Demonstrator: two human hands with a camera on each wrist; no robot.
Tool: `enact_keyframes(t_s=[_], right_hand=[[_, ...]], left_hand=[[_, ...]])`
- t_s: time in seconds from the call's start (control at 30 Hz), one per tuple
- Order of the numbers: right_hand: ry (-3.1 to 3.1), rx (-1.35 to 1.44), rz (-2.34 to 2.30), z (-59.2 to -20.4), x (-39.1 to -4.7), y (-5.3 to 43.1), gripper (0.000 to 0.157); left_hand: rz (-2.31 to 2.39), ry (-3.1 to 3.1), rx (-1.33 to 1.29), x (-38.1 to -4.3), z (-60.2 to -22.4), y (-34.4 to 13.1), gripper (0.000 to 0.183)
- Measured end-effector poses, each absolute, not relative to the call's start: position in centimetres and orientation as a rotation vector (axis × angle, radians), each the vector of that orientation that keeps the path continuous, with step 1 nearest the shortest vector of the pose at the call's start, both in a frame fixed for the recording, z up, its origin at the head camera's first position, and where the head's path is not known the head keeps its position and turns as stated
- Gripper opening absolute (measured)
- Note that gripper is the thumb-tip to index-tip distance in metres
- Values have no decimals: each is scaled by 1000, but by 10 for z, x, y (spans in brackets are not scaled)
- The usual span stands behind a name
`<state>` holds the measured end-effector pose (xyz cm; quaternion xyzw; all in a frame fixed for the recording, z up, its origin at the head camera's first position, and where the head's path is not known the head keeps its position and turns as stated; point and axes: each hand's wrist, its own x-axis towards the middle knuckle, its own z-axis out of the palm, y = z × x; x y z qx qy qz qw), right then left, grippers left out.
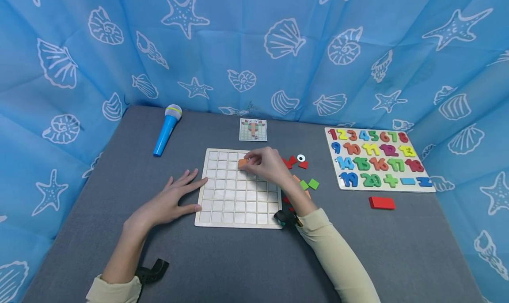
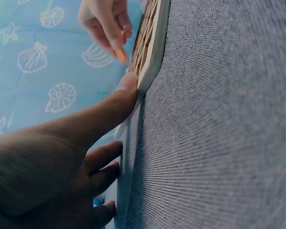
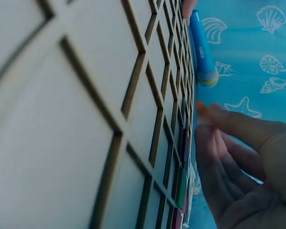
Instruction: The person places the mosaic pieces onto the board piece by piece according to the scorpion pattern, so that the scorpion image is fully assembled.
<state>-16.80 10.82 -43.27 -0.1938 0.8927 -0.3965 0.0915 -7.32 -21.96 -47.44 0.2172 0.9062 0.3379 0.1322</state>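
Observation:
A pale wooden grid board (image 1: 238, 226) with square cells lies flat on the grey table. My right hand (image 1: 269, 165) pinches an orange square tile (image 1: 242, 163) between thumb and fingers over the board's upper part. In the right wrist view the orange tile (image 3: 203, 109) shows at the fingertips, above the grid surface. Red and green tiles (image 3: 181, 183) appear along the board's far side there, a part the right hand covers in the head view. My left hand (image 1: 169, 203) has its fingers spread, and its thumb (image 2: 127, 82) touches the board's left edge.
Loose red, green and orange tiles (image 1: 313, 184) and a white ring-shaped piece (image 1: 301, 158) lie right of the board. A pattern card (image 1: 252, 130) sits behind it. Left stands a blue toy microphone (image 1: 167, 130) lying down; right are a number puzzle (image 1: 374, 190) and a red block (image 1: 382, 203).

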Motion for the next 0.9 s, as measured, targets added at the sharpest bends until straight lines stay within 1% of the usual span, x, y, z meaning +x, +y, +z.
enact_keyframes(t_s=[0.2,0.4,0.6,0.9], right_hand=[[2703,-631,-1049,-433,-173,101,19],[2664,-630,-1017,-432,-171,99,26],[2654,-606,-997,-431,-169,99,27],[2659,-629,-1033,-434,-169,105,22]], left_hand=[[996,2618,636,-71,-468,-218,79],[967,2610,592,-69,-456,-214,80],[907,2594,554,-71,-455,-212,80],[871,2587,529,-72,-454,-210,81]])
